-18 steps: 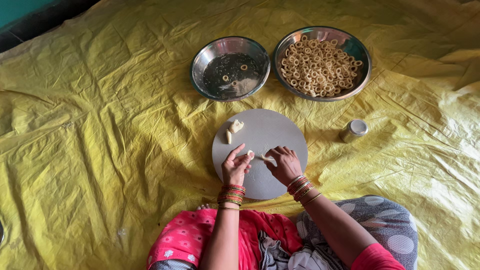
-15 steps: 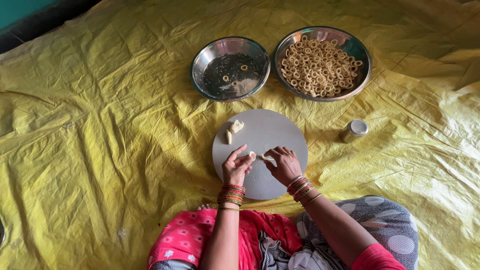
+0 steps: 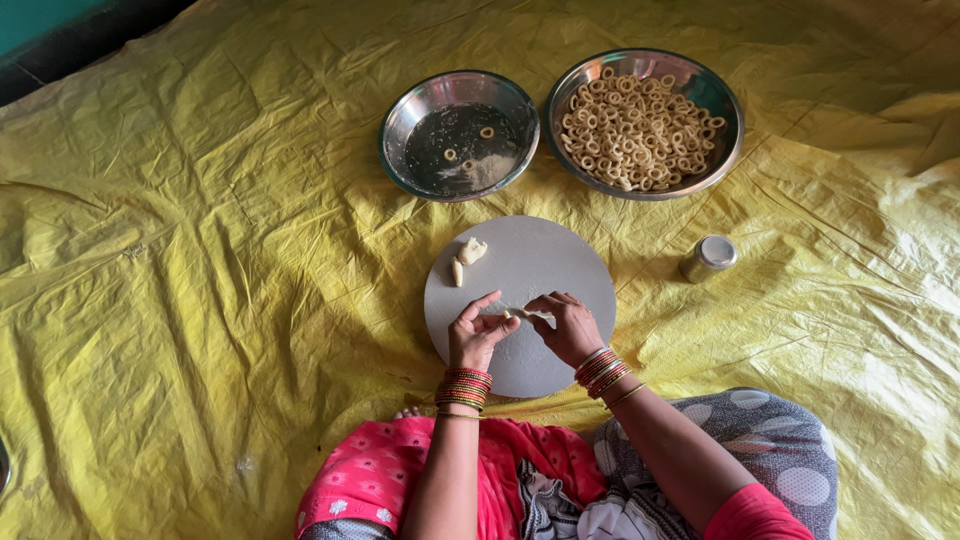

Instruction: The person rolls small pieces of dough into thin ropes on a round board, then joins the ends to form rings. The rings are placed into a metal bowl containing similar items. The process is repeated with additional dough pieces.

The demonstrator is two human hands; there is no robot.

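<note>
Both hands, left hand (image 3: pixel 478 335) and right hand (image 3: pixel 565 327), are pinching a short dough strip (image 3: pixel 520 314) between their fingertips, its long axis running hand to hand above the round board (image 3: pixel 560 265).

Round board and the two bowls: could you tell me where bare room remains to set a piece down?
Free: the round board top right, beside the dough lumps, and the dark-bottomed bowl, nearly empty. Crowded: the ring-filled bowl, and the board's near half under the left hand and right hand.
</note>
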